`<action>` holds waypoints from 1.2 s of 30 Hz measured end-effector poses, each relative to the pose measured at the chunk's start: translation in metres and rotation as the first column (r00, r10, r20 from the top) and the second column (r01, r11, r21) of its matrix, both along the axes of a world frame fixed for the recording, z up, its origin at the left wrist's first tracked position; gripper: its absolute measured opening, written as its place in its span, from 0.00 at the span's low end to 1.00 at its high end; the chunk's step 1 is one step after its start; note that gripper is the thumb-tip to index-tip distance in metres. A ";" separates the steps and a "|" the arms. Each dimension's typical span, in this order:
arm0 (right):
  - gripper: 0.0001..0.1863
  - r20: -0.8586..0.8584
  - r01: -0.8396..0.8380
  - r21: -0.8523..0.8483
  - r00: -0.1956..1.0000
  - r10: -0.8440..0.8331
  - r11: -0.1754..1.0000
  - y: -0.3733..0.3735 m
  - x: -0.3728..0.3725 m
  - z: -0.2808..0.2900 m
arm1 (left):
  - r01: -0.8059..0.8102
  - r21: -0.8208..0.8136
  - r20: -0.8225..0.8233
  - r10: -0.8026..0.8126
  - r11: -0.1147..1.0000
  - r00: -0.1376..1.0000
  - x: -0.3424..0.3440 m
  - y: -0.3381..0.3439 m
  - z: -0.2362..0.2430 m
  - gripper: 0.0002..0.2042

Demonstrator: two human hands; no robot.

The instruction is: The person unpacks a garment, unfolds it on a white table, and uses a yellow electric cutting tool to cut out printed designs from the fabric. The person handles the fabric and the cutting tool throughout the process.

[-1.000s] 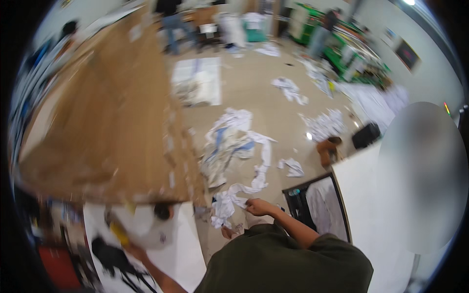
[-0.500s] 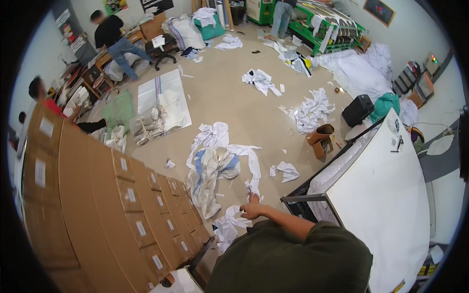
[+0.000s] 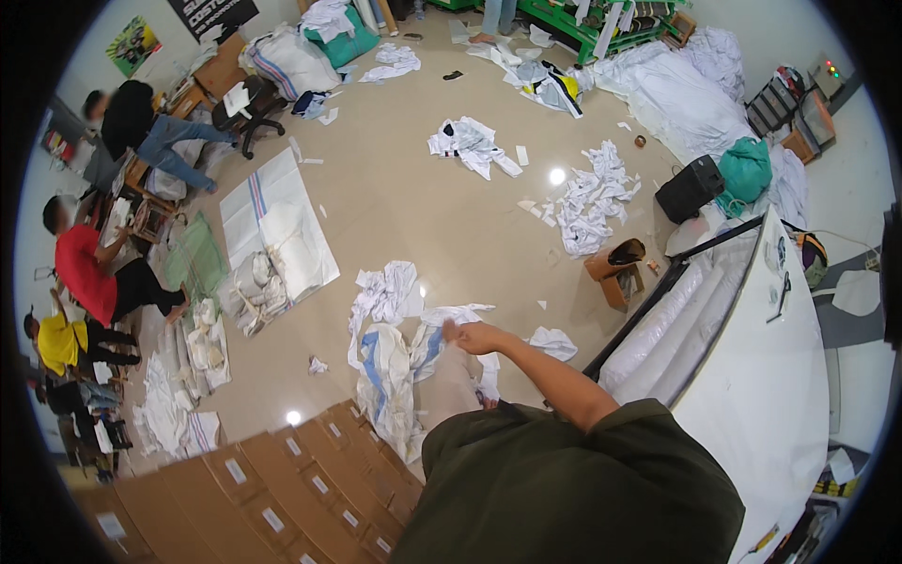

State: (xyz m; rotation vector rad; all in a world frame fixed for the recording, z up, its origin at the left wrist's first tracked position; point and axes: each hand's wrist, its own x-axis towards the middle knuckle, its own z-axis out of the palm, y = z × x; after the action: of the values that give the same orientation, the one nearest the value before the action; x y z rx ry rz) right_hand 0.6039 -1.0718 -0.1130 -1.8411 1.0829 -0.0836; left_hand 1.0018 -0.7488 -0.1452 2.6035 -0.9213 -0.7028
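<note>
My right hand [image 3: 470, 336] reaches forward at chest height, over the heaped fabric on the floor. Its fingers are smeared by motion, and I cannot make out anything held in them. Below and beyond it lie a white-and-blue woven sack [image 3: 383, 371] and a crumpled pile of white cloth [image 3: 387, 296]. Another white cloth scrap [image 3: 552, 344] rests on the floor to the right of the hand. My left hand is out of view.
Stacked cardboard boxes [image 3: 272, 503] stand at lower left. A white-topped table [image 3: 752, 414] with wrapped rolls [image 3: 672, 320] borders my right. Cloth heaps [image 3: 594, 202], a brown carton [image 3: 615, 277] and a black case [image 3: 691, 188] lie ahead. Several people, one in red [image 3: 85, 273], work at left.
My view has turned and moved forward; the boxes now sit lower and more people show at left. My right hand has risen away from the cloth near my feet and lies farther forward.
</note>
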 end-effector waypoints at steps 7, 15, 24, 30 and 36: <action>0.17 -0.488 0.590 0.165 0.745 -0.455 0.790 -0.066 -0.166 -0.145 | -0.069 0.486 0.043 0.055 0.871 0.998 0.036 -0.190 -0.068 0.26; 0.16 -0.283 0.892 0.450 0.183 -0.942 0.038 -0.202 -0.232 -0.063 | 0.220 -0.201 0.113 -0.201 0.955 0.973 0.068 -0.709 -0.006 0.29; 0.18 -0.264 0.867 0.497 0.147 -0.953 -0.004 -0.436 -0.278 -0.109 | 0.599 -0.299 0.191 -0.569 0.742 0.800 -0.106 -1.048 0.001 0.22; 0.17 -0.387 0.881 0.116 0.465 -0.796 0.458 -0.691 -0.341 -0.353 | 0.500 -0.155 -0.150 -0.521 0.852 0.840 -0.217 -1.137 -0.078 0.19; 0.23 -0.358 0.874 0.218 0.485 -0.798 0.434 -0.999 -0.285 -0.489 | 0.402 -0.098 -0.437 -0.403 0.910 0.804 -0.287 -1.252 -0.179 0.15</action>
State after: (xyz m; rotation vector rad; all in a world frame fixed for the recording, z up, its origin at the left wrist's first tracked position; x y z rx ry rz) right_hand 0.3189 -2.0710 -0.6017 -0.7935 1.9560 -0.2624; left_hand 0.7152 -2.0012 -0.3245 2.0984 -1.3197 -1.3436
